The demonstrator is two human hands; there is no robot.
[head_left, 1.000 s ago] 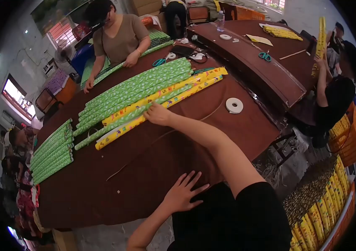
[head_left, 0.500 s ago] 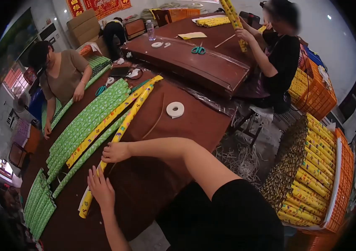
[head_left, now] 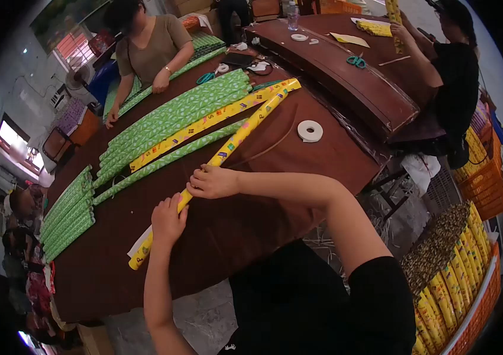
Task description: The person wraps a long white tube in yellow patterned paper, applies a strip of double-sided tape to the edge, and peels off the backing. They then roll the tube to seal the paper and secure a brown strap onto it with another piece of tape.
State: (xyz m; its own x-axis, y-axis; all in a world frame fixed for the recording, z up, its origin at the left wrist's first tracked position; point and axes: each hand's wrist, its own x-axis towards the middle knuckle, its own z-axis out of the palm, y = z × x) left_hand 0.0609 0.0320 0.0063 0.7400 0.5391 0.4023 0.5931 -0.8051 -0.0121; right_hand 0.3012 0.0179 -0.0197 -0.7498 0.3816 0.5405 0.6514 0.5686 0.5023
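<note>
Both hands, left (head_left: 169, 223) and right (head_left: 214, 181), curl around a yellow roll (head_left: 227, 148) on the brown table (head_left: 204, 248); beyond the table, a person in brown (head_left: 154, 50) works beside a fan (head_left: 78, 81).

1. The left hand (head_left: 169, 220) is closing over the lower part of the yellow roll (head_left: 227, 149), back upward, fingers pointing up and along it; the left forearm is rising steeply from below.
2. The right hand (head_left: 213, 181) is curling its fingers over the yellow roll, just above the left; the right elbow is bending, the forearm lying nearly level; both hands are staying apart.
</note>
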